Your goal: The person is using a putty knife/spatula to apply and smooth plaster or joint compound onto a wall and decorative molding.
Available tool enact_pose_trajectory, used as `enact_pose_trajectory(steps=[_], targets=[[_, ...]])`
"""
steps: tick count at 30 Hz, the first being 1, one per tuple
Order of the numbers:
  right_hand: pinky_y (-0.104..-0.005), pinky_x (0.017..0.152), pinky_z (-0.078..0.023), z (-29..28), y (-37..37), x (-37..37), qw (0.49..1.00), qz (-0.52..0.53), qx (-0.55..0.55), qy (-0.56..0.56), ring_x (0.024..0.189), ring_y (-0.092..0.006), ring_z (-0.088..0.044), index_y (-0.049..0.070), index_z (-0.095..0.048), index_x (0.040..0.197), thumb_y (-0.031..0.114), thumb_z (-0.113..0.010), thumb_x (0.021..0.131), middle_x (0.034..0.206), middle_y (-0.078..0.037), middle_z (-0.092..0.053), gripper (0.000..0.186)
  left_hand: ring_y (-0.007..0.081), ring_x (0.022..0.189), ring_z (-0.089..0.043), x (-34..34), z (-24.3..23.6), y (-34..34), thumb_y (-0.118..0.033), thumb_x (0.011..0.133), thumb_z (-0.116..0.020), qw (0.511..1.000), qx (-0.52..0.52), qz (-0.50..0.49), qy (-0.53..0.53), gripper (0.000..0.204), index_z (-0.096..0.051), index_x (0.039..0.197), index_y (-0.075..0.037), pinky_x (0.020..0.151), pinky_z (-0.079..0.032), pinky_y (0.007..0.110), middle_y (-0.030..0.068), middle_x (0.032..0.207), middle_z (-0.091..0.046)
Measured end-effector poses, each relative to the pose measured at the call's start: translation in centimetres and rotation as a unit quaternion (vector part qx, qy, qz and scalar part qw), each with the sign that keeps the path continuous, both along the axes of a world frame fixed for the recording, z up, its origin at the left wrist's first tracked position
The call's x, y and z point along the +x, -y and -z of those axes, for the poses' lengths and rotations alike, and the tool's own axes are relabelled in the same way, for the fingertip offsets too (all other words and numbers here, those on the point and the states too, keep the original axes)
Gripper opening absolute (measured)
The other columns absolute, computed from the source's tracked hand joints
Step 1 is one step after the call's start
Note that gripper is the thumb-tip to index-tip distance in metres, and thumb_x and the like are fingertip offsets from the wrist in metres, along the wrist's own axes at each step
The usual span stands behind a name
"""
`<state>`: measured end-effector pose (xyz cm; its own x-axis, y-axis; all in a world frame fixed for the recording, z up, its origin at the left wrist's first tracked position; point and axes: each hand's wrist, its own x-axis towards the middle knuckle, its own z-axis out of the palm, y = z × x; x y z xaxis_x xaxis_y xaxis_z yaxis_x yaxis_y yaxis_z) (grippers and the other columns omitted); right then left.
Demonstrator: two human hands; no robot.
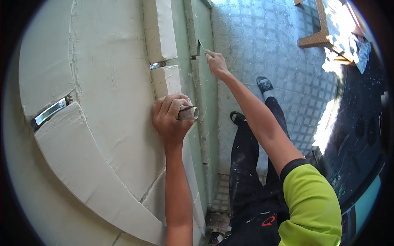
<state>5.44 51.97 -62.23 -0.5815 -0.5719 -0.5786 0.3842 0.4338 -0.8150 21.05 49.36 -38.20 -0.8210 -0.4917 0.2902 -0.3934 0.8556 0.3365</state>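
The left hand (170,119) closes its grip around a short cardboard tube (188,112), held against the white plastered wall (106,82) at mid-frame. Farther off and to the right, the right hand (216,63) pinches a small scraper blade (201,47) against the pale green door frame (205,94).

Two bare hands show: the left hand (170,117) wraps one short tube (188,112), and the right hand (216,63) holds one thin tool (202,47), possibly a scraper. Left of the hands sit two shiny metal gaps (49,111). Below the right hand, two dark shoes (264,84).
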Motion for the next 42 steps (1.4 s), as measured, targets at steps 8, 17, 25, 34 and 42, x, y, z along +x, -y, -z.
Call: enact_pose_trajectory(steps=[8,17,25,34,42], targets=[[-0.0369,0.058,-0.054,-0.5,-2.4,1.8,0.995,-0.068,0.005,-0.074,0.057,-0.0207,-0.064,0.017,-0.064,0.13,0.028,-0.053,0.094,0.074,-0.015,-0.067,0.04,0.0182,0.08,-0.062,0.7,-0.1,-0.2,-0.005,0.063,-0.068,1.0,-0.012,-0.011,0.0,0.018,-0.056,0.072,-0.016,0.072,-0.048,0.033,-0.0053,0.083,-0.068],[-0.0353,0.056,-0.051,2.8,-1.1,-0.6,0.993,-0.044,0.069,0.086,0.058,-0.0187,-0.061,0.012,-0.065,0.129,0.03,-0.056,0.094,0.078,-0.009,-0.066,0.04,0.0224,0.083,-0.063,0.5,0.4,-0.2,0.0,0.058,-0.068,1.0,0.01,0.002,0.011,0.024,-0.057,0.076,-0.013,0.075,-0.049,0.036,-0.0008,0.088,-0.07],[-0.0402,0.09,-0.052,-2.8,-10.6,15.0,0.989,-0.01,0.097,0.115,0.1,-0.0334,-0.069,0.014,-0.065,0.127,0.031,-0.058,0.091,0.105,-0.021,-0.071,0.04,0.0228,0.083,-0.063,1.3,0.0,0.0,0.0,0.06,-0.069,1.0,-0.004,0.0,0.013,0.023,-0.058,0.077,-0.012,0.075,-0.049,0.036,0.0,0.088,-0.07],[-0.035,0.077,-0.052,-2.1,-9.0,13.5,0.993,-0.03,0.098,0.054,0.08,-0.0218,-0.068,0.009,-0.064,0.129,0.03,-0.057,0.094,0.095,-0.018,-0.072,0.041,0.0213,0.084,-0.064,1.4,0.2,0.1,-0.007,0.061,-0.067,1.0,-0.001,-0.005,0.014,0.018,-0.058,0.075,-0.015,0.076,-0.049,0.035,-0.0036,0.089,-0.07],[-0.0362,0.088,-0.051,-1.0,-8.1,12.1,0.993,-0.026,0.106,0.053,0.099,-0.0284,-0.069,0.012,-0.064,0.128,0.031,-0.058,0.093,0.108,-0.023,-0.07,0.04,0.022,0.084,-0.063,1.1,0.6,0.1,-0.008,0.061,-0.067,1.0,-0.008,0.002,0.015,0.018,-0.059,0.076,-0.014,0.077,-0.049,0.036,-0.0029,0.09,-0.07]])
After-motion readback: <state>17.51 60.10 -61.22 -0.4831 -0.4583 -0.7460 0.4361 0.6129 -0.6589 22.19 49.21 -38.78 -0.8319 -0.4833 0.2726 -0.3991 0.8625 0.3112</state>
